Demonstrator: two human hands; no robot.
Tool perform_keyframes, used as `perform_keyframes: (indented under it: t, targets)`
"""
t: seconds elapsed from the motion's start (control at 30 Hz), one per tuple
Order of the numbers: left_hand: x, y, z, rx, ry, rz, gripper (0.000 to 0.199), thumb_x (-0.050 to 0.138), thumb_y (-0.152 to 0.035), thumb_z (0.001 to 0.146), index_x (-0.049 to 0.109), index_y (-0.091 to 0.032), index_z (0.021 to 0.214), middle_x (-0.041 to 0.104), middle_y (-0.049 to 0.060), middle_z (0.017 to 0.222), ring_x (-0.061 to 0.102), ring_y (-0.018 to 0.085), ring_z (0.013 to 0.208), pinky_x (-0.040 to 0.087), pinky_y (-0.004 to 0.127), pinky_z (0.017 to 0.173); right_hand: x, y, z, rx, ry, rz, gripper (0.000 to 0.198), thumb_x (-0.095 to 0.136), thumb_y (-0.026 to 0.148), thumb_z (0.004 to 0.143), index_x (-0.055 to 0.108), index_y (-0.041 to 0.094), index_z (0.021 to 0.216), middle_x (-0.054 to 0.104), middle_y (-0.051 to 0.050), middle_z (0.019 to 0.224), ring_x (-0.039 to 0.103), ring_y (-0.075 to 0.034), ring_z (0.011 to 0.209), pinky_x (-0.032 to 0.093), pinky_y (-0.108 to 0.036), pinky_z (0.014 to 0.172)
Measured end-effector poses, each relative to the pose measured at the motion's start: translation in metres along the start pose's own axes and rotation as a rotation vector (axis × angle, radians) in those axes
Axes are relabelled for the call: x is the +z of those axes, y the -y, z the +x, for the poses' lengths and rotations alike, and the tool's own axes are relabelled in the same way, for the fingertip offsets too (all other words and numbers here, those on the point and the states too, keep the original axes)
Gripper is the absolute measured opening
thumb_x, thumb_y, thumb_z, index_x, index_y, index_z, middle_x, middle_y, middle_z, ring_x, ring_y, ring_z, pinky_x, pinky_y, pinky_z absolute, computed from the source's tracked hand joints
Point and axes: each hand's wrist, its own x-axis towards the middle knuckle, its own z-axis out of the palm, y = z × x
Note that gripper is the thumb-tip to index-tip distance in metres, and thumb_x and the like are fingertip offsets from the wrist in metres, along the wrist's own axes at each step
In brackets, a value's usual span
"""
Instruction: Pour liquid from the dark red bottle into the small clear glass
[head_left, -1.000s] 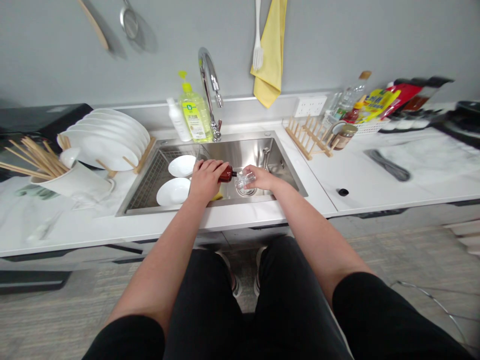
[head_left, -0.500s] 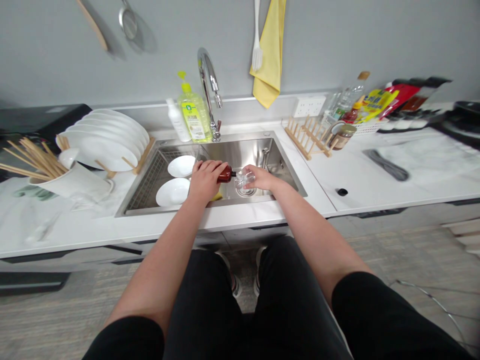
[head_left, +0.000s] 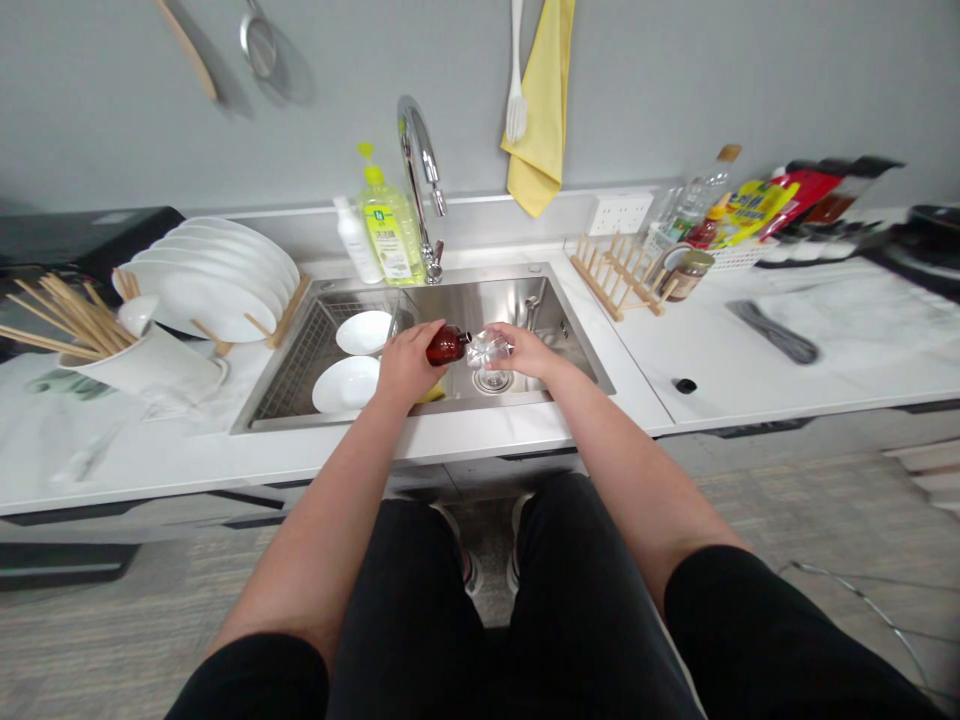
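Over the sink (head_left: pixel 517 398), my left hand (head_left: pixel 409 365) is wrapped round a reddish-brown bottle (head_left: pixel 448 345), tipped on its side with its dark neck pointing right. My right hand (head_left: pixel 523 352) grips a clear glass (head_left: pixel 487 350), whose mouth is close to the bottle's neck; whether the two touch I cannot tell. Below the glass shows the drain (head_left: pixel 493 381). Left of my left hand, two white bowls (head_left: pixel 365 332) lie in the sink on a wire rack (head_left: pixel 289 375). A bit of yellow cloth or sponge (head_left: pixel 433 394) peeks out beside my left wrist.
Behind the sink stand a faucet (head_left: pixel 421 180), a yellow-green soap bottle (head_left: pixel 391 235) and a white bottle (head_left: pixel 358 240). White plates (head_left: pixel 202 270) and a chopstick holder (head_left: pixel 161 365) are at left. A wooden rack (head_left: pixel 619 275), a jar (head_left: pixel 688 274) and a black cap (head_left: pixel 685 385) sit at right.
The bottle has turned and tilted in my left hand, showing more of its body near the glass. The glass has tilted and shifted slightly upward in my right hand.
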Motion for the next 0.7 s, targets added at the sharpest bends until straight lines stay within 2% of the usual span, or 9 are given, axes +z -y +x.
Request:
perform_keyframes:
  t: [0.17,0.3,0.43,0.57,0.7]
  targets:
    - [0.004,0.005,-0.001,-0.084,-0.063,-0.143,0.091,0.099,-0.032,0.075,0.062,-0.025,0.158,0.074,0.013,0.151,0.073,0.038,0.135,0.058,0.052,0.119,0.0,-0.004,0.004,-0.033,-0.065,0.053,0.085,0.101,0.044,0.068,0.071,0.027,0.145,0.076,-0.009,0.137,0.072,-0.033,0.127,0.053,-0.054,0.123]
    - [0.003,0.005,-0.003,-0.185,-0.147,-0.305,0.092,0.102,-0.036,0.072,0.061,-0.025,0.153,0.078,0.012,0.141,0.078,0.035,0.125,0.062,0.053,0.115,0.0,-0.003,0.005,-0.037,-0.113,0.069,0.078,0.101,0.046,0.067,0.071,0.026,0.137,0.077,-0.007,0.13,0.074,-0.032,0.119,0.056,-0.052,0.116]
    - [-0.001,0.006,-0.002,-0.239,-0.221,-0.487,0.094,0.101,-0.035,0.075,0.054,-0.024,0.155,0.074,0.013,0.145,0.077,0.032,0.128,0.063,0.051,0.117,-0.001,0.002,0.005,-0.015,-0.153,0.142,0.072,0.099,0.05,0.066,0.069,0.028,0.128,0.077,-0.006,0.125,0.073,-0.031,0.117,0.058,-0.051,0.113]
    - [-0.016,0.009,-0.004,-0.255,-0.248,-0.592,0.093,0.099,-0.035,0.077,0.05,-0.023,0.156,0.073,0.015,0.147,0.077,0.032,0.129,0.063,0.054,0.116,-0.003,0.009,0.002,0.026,-0.187,0.178,0.074,0.099,0.049,0.062,0.065,0.028,0.124,0.076,-0.006,0.127,0.072,-0.03,0.12,0.058,-0.051,0.114]
    - [-0.039,0.01,-0.025,-0.213,-0.286,-0.607,0.091,0.096,-0.04,0.08,0.051,-0.022,0.156,0.072,0.015,0.147,0.077,0.033,0.129,0.062,0.055,0.116,-0.005,0.017,-0.004,0.035,-0.168,0.128,0.074,0.094,0.054,0.07,0.061,0.028,0.131,0.074,-0.007,0.131,0.07,-0.031,0.124,0.061,-0.05,0.11]
